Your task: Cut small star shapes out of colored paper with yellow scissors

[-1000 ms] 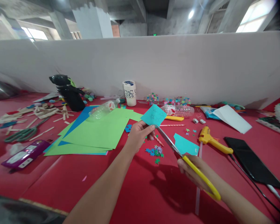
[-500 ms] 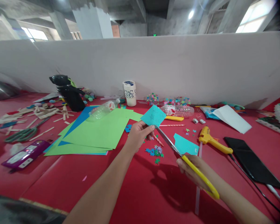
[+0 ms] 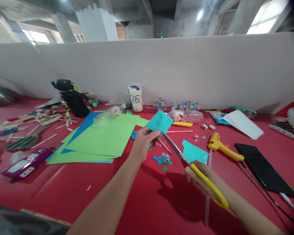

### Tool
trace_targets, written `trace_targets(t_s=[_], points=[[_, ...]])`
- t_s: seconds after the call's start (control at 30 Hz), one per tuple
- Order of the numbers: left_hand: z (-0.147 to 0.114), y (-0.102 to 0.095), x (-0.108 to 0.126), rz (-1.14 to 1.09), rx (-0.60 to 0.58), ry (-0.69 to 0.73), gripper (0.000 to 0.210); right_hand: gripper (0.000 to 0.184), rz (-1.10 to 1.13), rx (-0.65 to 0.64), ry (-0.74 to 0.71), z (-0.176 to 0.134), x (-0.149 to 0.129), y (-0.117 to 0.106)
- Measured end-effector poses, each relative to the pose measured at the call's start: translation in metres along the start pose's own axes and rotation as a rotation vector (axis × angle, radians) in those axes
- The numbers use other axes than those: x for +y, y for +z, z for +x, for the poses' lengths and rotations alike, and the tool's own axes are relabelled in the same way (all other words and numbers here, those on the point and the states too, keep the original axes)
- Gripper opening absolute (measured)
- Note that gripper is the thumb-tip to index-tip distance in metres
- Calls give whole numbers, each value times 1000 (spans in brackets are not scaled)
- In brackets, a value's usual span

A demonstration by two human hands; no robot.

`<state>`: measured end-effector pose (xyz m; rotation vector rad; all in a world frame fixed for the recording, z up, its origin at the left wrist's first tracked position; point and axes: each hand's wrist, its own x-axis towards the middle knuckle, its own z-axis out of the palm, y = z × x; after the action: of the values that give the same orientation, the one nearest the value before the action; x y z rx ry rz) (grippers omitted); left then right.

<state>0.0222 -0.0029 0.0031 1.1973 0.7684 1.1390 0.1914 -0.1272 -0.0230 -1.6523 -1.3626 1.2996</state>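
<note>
My left hand pinches the lower corner of a small turquoise sheet of paper with faint drawn lines, raised above the red table. My right hand grips yellow-handled scissors. Their blades point up and left, with the tips at the paper's lower edge near my left thumb. Whether the blades have paper between them I cannot make out. Below the blades lies a cut turquoise piece. Several foil stars in blue, green and purple sit between my two hands, on the table.
Green sheets are stacked to the left, a clear bottle lying on them. A yellow glue gun with its cable and a black phone-like slab lie right. A yellow cutter, another bottle and a white tumbler are behind.
The turquoise paper and my left hand have shifted very slightly left. The scissors in my right hand have moved a little left too; both grips stay the same.
</note>
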Motion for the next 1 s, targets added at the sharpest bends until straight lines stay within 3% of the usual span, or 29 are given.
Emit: trace_targets(t_s=[0.3, 0.73, 1.0], points=[[-4, 4, -2, -100, -44, -59, 15, 49, -76, 26, -95, -8, -3, 0], [-8, 14, -10, -240, -32, -90, 13, 47, 97, 77, -4, -5, 1, 15], [-11, 21, -16, -315, -19, -113, 13, 50, 120, 36, -3, -1, 6, 18]])
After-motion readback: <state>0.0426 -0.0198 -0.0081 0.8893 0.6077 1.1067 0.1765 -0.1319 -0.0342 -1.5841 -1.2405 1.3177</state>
